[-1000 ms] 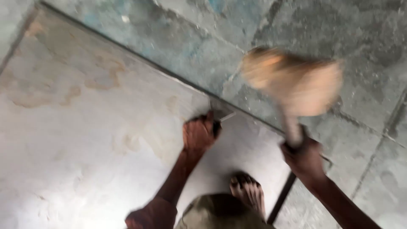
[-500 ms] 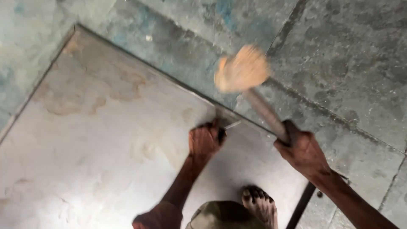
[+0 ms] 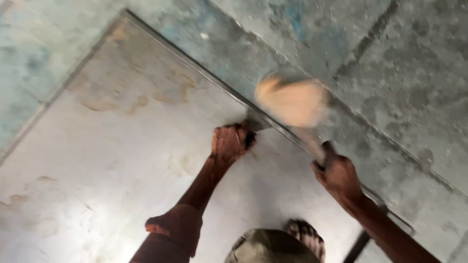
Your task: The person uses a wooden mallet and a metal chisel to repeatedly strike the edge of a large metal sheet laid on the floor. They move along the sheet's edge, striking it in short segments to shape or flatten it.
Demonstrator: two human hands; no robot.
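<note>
Left hand [image 3: 230, 142]: my fist clamped on a flat metal chisel [image 3: 257, 122]; its blade points up and right into the seam at the pale slab [image 3: 112, 160] edge.
Right hand [image 3: 338, 176]: wrapped tight on the mallet [image 3: 292, 101] handle; the blurred wooden head hangs just right of the chisel; the handle slants down-right to my grip.
Nearer hand: left, touching the chisel.
Bare foot [image 3: 306, 236]: on the slab, below both hands.

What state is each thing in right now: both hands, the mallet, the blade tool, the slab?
Left hand: closed around a flat blade tool, pressing it at the slab edge.
Blade tool: tip at the joint beside the slab.
Right hand: gripping the mallet handle.
Mallet: raised above the tool, head motion-blurred.
Slab: lying flat, stained.
Bare foot: resting on the slab.
</note>
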